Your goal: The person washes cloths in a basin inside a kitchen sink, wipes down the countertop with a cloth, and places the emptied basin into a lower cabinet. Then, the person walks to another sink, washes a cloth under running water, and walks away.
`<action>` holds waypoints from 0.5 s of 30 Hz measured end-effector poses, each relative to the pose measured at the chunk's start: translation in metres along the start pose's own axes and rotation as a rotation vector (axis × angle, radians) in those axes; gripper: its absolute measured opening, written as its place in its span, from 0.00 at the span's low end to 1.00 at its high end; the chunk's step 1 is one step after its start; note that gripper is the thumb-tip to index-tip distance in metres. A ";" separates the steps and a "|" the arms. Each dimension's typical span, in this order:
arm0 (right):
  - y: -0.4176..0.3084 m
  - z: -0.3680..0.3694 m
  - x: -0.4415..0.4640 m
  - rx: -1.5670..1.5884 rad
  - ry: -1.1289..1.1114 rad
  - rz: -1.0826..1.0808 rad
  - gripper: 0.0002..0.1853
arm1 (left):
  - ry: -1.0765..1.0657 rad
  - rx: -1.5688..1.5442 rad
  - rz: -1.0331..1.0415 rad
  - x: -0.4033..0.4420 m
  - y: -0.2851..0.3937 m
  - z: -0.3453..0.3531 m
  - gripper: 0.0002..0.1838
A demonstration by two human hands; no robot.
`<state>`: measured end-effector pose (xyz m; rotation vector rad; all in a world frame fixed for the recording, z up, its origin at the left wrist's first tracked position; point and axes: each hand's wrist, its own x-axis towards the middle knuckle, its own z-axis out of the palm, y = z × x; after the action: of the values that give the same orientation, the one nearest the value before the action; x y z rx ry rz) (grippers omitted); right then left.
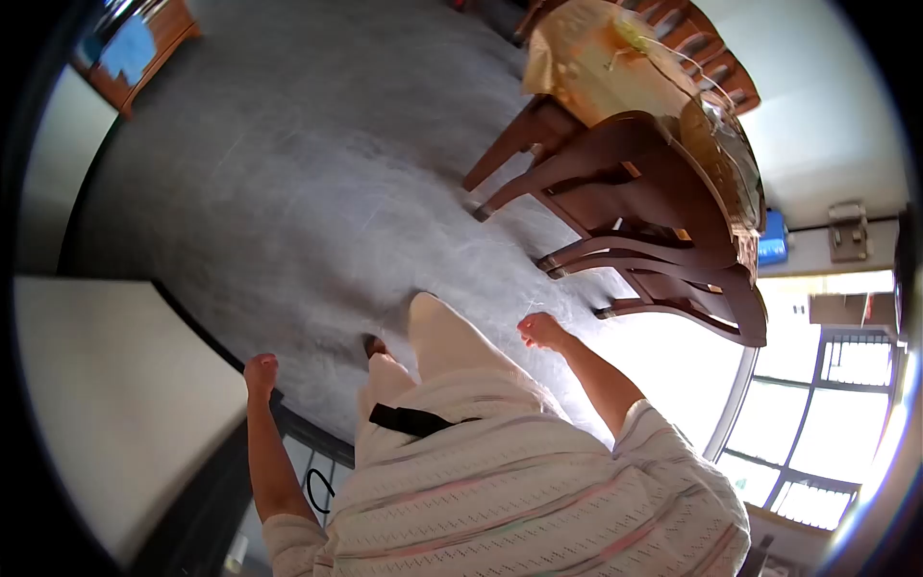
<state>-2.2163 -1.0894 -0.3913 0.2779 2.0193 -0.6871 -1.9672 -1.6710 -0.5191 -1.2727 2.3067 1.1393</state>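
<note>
My left hand point(260, 374) hangs at my side near the white wall panel point(115, 346), its fingers curled in with nothing visible in them. Over the grey floor point(260, 192), my right hand point(541, 330) is also curled into a loose fist, and no object shows in it. It is nearest to the dark wooden chairs point(635, 183) but apart from them. Between my hands are my light trousers point(447, 337) and one brown shoe point(375, 346). A black strap point(411, 419) lies across my waist over the striped top.
A table with a patterned cloth point(577, 48) stands at the upper right with chairs around it. Bright light comes through a barred window point(808, 423) at right. A wooden cabinet point(159, 43) with a blue cloth point(130, 50) is at the far left.
</note>
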 end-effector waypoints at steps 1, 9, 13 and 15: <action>-0.001 -0.003 0.000 -0.017 -0.013 0.035 0.10 | -0.030 0.071 0.076 0.018 0.022 0.001 0.10; -0.014 -0.056 0.046 0.214 0.024 0.085 0.05 | -0.073 0.513 0.541 0.070 0.174 0.006 0.09; -0.073 -0.109 0.070 0.195 0.011 0.032 0.08 | -0.061 0.289 0.337 0.089 0.230 -0.004 0.11; -0.102 -0.127 0.088 0.146 0.065 -0.009 0.08 | -0.063 0.241 0.276 0.095 0.250 -0.002 0.12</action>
<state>-2.4007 -1.1070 -0.3803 0.3817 2.0364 -0.8422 -2.2228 -1.6529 -0.4441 -0.8415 2.5358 0.9255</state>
